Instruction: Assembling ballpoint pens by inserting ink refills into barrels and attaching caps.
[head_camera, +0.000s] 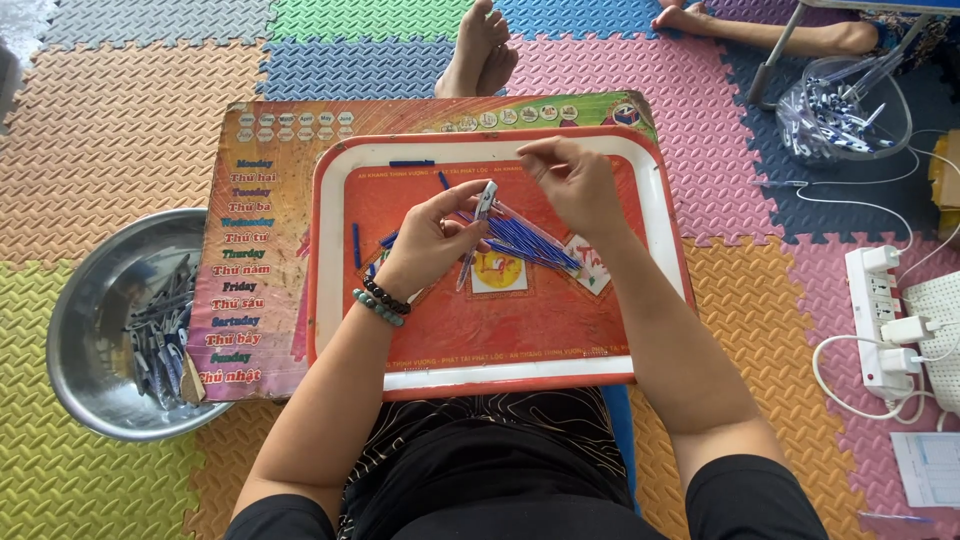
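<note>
Hands at work over red tray, small pen part gripped in left hand.

Left hand (425, 240), beaded bracelets at wrist, fingers clamped on a small silver-and-blue pen part (485, 199), held upright above centre of red tray (655, 215). Right hand (570, 180) just right of it, fingers pinched together; whether anything sits between them cannot be told. Bundle of blue refills (530, 243) lying on tray directly below both hands, a few loose blue pieces to its left. Tray resting on printed board (250, 250). Metal bowl (85, 300) of dark parts at left; clear container (845, 110) of blue-and-white parts at far right; white power strip (880, 320) at right.
</note>
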